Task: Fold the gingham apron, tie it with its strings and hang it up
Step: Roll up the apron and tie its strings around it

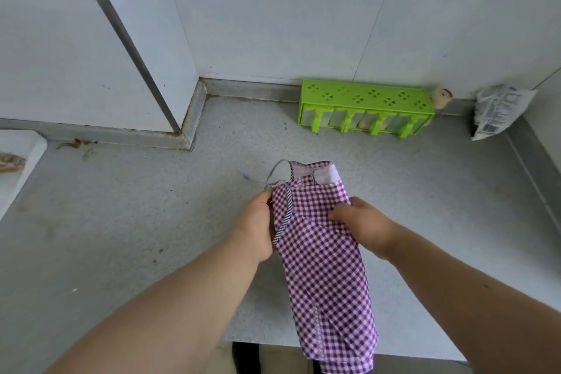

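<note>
- Nearest my lens, the tail of the gingham apron (321,255) spills past the front edge of the countertop (127,222) — that overhang is my first worry, since its weight could drag the long narrow fold off the counter and open it if either grip slackens.
- Left hand (258,222) fingers curl on the apron's left edge, pinching the fabric by the striped trim; right hand (361,222) fingers bend down onto the apron's right side, thumb pressing the cloth, pinning it.
- Beyond the left fingertips, the grey string (274,171) loops loose at the apron's upper left; I judge it could snag or slip away before tying.
- Outward from there, both wrists angle inward toward the apron, forearms reaching from either side of it.
- Well beyond the apron's top stands a green rack (364,109) against the wall.
</note>
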Motion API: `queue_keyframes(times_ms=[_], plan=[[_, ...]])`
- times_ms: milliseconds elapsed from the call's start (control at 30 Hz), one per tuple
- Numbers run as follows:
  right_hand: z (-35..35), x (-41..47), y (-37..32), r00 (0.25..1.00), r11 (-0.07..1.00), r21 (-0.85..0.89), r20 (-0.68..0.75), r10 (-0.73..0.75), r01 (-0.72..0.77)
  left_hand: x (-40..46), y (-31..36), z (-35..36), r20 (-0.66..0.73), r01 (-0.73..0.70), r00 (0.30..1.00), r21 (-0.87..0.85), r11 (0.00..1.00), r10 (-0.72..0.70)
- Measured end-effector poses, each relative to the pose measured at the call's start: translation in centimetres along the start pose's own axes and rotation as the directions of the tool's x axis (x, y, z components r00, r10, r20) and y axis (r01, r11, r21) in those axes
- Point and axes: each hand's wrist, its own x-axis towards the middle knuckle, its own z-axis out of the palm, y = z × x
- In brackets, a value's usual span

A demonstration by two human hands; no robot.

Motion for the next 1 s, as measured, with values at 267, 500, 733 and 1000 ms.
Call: queue_keyframes(times_ms=[267,500,733,1000], plan=[[-1.6,2.4,2.9,0.977,0.916,0.397,-0.165,0.133,-0.058,-0.6,-2.5,-1.5,-0.058,-0.034,0.998,-0.058,0.998,0.03],[-1.7,4.8,5.5,0.931,0.89,0.427,-0.235,0.281,-0.161,-1.9,-2.7,-2.8,-0.032,-0.322,0.921,0.501,0.803,0.389],[-1.3,5.7,5.7,0.906,0.938,0.103,-0.242,0.348,-0.332,-1.7,-0.3,-0.9,0.752,-0.67,0.453,0.641,-0.374,0.478],[-0.8,5.9,4.1,0.962,0.885,-0.387,-0.183,0.201,-0.258,-1.5,-0.5,7.1,0.606,-0.581,0.775,0.575,-0.575,-0.178]])
